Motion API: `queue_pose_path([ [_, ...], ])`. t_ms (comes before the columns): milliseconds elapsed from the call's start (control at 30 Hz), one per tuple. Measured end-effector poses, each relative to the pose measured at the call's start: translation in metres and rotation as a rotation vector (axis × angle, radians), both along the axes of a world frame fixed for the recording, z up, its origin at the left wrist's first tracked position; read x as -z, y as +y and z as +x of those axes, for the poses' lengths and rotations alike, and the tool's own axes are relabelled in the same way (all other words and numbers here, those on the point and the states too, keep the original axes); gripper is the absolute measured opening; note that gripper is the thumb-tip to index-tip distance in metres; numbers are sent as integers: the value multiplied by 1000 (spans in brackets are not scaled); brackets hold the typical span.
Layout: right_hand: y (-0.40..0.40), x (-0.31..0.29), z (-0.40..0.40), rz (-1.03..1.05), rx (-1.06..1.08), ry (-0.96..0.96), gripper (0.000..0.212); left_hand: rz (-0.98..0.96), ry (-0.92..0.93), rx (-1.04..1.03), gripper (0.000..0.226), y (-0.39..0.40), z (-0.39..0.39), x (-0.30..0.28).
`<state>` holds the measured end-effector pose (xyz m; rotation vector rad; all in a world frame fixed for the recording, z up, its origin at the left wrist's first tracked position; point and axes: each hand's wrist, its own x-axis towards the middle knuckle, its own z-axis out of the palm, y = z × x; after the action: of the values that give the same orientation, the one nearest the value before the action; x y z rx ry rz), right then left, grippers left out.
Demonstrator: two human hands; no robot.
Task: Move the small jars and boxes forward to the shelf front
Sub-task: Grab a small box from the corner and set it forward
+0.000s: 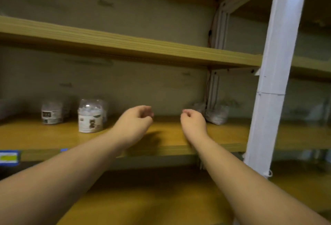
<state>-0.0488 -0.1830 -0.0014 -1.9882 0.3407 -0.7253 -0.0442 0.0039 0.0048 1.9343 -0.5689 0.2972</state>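
Two clear plastic jars with white labels stand on the wooden shelf [170,139]. The nearer jar [91,116] is mid-depth at the left, and a shorter jar [52,112] sits further back and further left. My left hand [136,119] hovers over the shelf just right of the nearer jar, fingers loosely curled, holding nothing. My right hand [192,120] hovers beside it, also loosely curled with nothing in it. A pale bag-like packet [215,114] lies at the back right, close to my right hand. The frame is blurred.
A white metal upright [274,81] stands at the right front of the shelf. Another wooden shelf [125,44] runs above, and a lower one [143,203] lies beneath my forearms. A blue price label [9,156] is fixed to the shelf edge at the left.
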Motion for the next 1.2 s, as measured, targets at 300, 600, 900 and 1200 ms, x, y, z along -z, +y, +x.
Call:
queue_pose_path([
  [300,-48,8,3,-67,-211,186,40,128,252,-148,47,-114,26,10],
  [600,-48,5,-7,-79,-232,177,45,43,288,-176,30,-109,16,12],
  [900,-99,-16,79,224,-351,390,45,348,233,-237,36,-126,21,6],
  [1200,-116,-32,140,-844,74,446,34,273,393,-67,22,-107,71,-2],
])
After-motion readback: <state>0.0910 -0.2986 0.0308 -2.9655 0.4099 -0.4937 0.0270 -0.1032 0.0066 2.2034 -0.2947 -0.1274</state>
